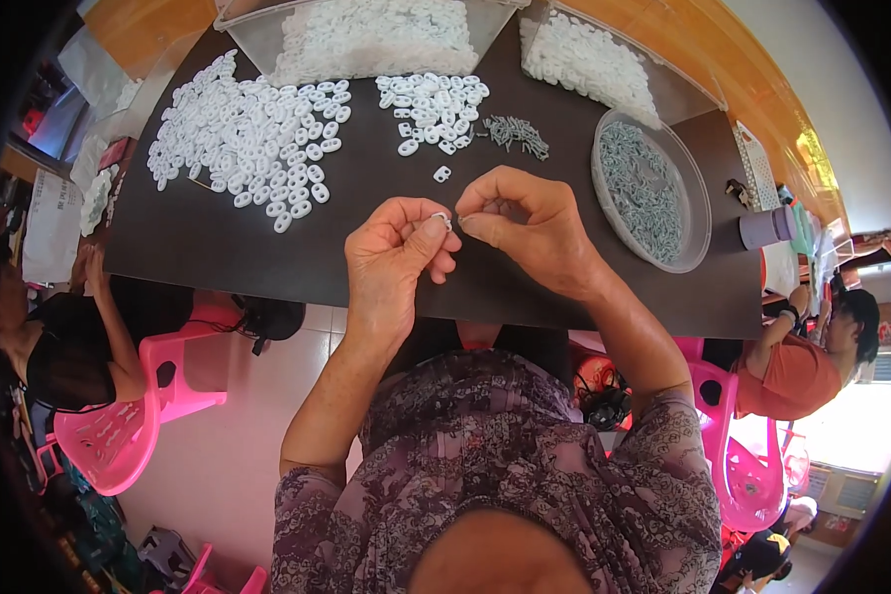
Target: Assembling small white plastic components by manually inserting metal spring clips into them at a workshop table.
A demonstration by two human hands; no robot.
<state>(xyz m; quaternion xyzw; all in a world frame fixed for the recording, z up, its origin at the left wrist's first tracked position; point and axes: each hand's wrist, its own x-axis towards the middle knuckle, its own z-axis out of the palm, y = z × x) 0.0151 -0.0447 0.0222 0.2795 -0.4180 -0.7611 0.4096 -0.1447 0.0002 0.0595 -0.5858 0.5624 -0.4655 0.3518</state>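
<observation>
Over the near middle of the dark table, my left hand pinches a small white plastic piece between thumb and fingers. My right hand is beside it, thumb and index fingertip pressed together close to the piece. Whatever those right fingertips hold is too small to make out. Just beyond my hands lies a single white piece. Farther back is a small heap of white pieces with a little pile of grey screws to its right.
A large spread of white oval pieces covers the left. Clear bins of white parts stand at the back. On the right are a round tub of screws and a purple-grey cup. People sit on both sides, with pink chairs.
</observation>
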